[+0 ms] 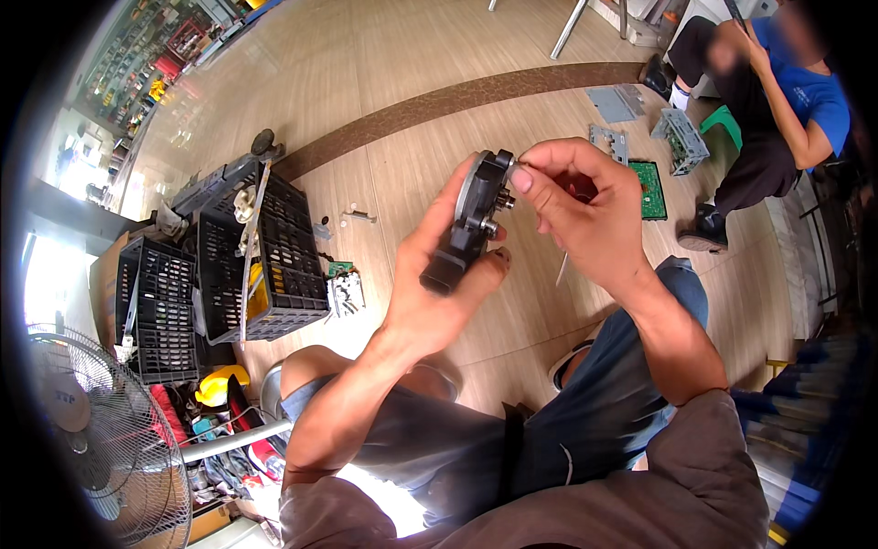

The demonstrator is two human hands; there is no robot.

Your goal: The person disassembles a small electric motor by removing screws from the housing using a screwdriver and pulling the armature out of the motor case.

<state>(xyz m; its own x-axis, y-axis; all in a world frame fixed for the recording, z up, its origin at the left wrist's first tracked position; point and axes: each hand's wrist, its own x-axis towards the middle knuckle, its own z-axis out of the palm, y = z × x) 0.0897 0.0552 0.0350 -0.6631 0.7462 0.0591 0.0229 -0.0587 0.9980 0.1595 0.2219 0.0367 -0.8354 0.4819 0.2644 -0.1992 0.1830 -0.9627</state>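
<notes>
Dead centre of the frame, the left hand had the black device clasped between thumb and fingers; the right hand pinched shut at its upper end, any catch hidden!

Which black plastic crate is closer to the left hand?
The black plastic crate on the right, crossed by a long pale strip, is nearer the bare left hand; the other black plastic crate sits farther left.

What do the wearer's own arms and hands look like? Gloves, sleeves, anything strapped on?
Left hand and right hand are both bare: no gloves. Forearms are uncovered, with no watch, bracelet or cable visible at either wrist. Loose, plain, dark grey-brown short sleeves end near the elbows.
</notes>
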